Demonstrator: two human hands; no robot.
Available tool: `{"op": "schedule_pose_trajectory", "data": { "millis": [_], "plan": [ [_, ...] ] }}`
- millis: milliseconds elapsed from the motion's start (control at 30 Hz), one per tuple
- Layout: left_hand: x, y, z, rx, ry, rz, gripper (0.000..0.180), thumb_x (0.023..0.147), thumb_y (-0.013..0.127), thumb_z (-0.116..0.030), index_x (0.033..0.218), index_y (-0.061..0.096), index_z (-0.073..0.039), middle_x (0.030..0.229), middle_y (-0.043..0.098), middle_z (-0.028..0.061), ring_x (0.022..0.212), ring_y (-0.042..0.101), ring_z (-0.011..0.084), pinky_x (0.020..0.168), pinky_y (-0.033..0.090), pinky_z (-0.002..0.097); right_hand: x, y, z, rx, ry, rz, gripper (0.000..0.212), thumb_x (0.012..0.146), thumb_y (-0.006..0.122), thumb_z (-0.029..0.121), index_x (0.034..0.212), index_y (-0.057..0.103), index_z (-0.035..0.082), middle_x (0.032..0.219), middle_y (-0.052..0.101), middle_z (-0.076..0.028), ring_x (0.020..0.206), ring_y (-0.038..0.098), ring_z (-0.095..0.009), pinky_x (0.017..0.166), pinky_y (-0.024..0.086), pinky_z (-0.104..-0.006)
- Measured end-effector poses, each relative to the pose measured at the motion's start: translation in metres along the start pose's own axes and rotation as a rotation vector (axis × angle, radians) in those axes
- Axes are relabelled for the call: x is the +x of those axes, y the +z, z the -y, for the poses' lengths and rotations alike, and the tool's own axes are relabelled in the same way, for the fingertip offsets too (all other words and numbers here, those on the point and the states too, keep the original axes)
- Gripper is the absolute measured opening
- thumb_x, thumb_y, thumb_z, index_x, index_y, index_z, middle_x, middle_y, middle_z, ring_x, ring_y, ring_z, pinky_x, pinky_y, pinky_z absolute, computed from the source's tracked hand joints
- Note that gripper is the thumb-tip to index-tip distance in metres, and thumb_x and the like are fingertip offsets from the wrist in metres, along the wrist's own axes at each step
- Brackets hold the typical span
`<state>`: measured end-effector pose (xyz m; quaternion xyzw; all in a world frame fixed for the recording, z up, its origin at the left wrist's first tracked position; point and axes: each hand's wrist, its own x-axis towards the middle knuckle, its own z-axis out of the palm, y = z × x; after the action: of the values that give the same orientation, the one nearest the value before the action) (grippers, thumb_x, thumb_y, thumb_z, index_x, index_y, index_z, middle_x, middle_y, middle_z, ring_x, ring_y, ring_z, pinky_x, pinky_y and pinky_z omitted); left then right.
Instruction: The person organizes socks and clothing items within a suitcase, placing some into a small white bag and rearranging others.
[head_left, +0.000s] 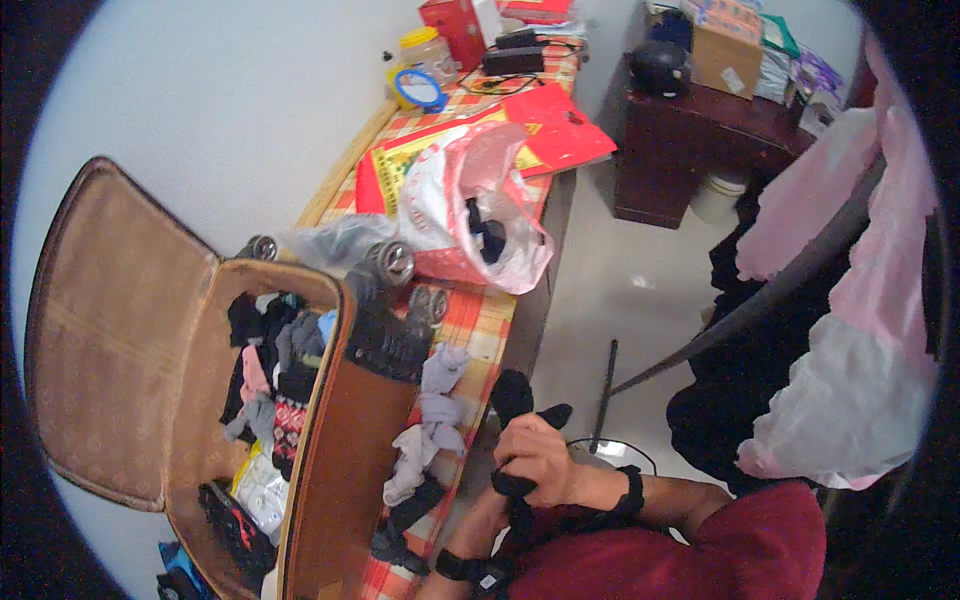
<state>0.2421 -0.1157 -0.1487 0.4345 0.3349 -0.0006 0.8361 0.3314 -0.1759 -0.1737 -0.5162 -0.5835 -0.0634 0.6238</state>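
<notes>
In front of my body, my right hand [537, 458] is closed around a black sock [513, 392], whose ends stick out above and below the fist. My left hand [488, 508] meets it from below, its fingers hidden behind the right hand and the dark cloth. Black bands circle both wrists. Left of my hands, grey knotted socks [441, 398], a whitish sock [408, 466] and dark socks [412, 508] lie along the checked cloth's edge. Beyond them stands an open brown suitcase [350, 470] with several socks and clothes inside.
A pink-and-white plastic bag [440, 215] holding something black gapes on the checked cloth [482, 325]. Behind it are a red bag [560, 125], a yellow-lidded jar [428, 55] and a blue round mirror [420, 90]. Draped cloth [850, 390] hangs at right; a dark desk [665, 150] stands farther back.
</notes>
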Motion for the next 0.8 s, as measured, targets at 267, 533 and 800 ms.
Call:
{"op": "schedule_pose_trajectory", "data": {
  "millis": [267,533,800],
  "plan": [
    [-0.001,0.011,-0.01,0.064,0.205,-0.026,0.049,0.077,0.055,-0.006,0.124,0.042,-0.005,0.113,0.053,0.0078,0.098,0.055,0.0188,0.082,0.047,0.0309,0.004,-0.012,0.002,-0.096,-0.204,-0.217,0.031,0.058,0.058,0.024,0.083,0.054,0.005,0.071,0.053,-0.007,0.06,0.052,-0.026,0.056,0.042,-0.0387],
    [0.02,-0.022,-0.012,-0.017,0.378,-0.234,0.048,0.07,0.061,0.001,0.116,0.048,-0.002,0.111,0.054,0.0092,0.097,0.055,0.0198,0.083,0.046,0.031,0.017,-0.02,0.0,-0.251,0.02,-0.315,0.037,0.06,0.066,0.015,0.093,0.051,0.005,0.074,0.054,-0.01,0.061,0.054,-0.027,0.055,0.04,-0.037],
    [0.03,0.013,-0.025,0.045,0.839,-0.164,0.02,0.081,0.057,-0.005,0.096,0.045,-0.005,0.112,0.052,0.0164,0.111,0.045,0.0278,0.099,0.031,0.041,0.025,-0.023,-0.001,-0.219,0.482,-0.205,0.032,0.073,0.063,0.008,0.1,0.048,0.002,0.078,0.058,-0.016,0.067,0.06,-0.034,0.057,0.047,-0.0392]
  ]
}}
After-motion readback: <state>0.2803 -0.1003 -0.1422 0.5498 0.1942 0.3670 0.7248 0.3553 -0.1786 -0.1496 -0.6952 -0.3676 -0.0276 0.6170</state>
